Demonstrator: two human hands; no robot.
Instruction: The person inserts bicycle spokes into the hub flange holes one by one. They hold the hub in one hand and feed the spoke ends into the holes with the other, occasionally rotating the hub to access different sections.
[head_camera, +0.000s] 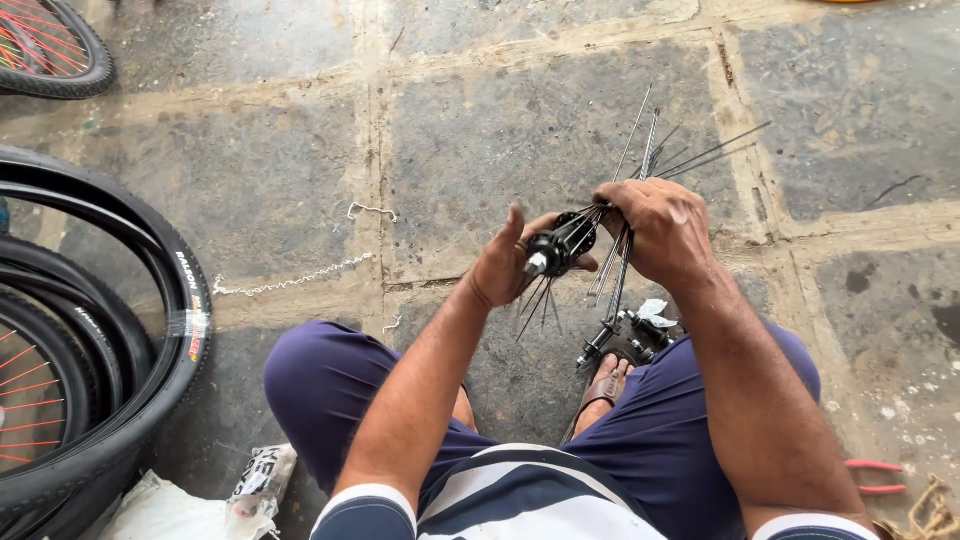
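Left hand (505, 262) holds hub (556, 248), axle pointing lower-left.

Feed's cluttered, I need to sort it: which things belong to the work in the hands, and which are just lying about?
In hand:
left hand holding black hub
right hand gripping spokes

Lying about:
second hub by the foot
tyres
thin chain
red-handled pliers

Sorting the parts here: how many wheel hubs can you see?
2: one black hub held between left hand and right hand; another hub on the ground by the foot. Others may be hidden.
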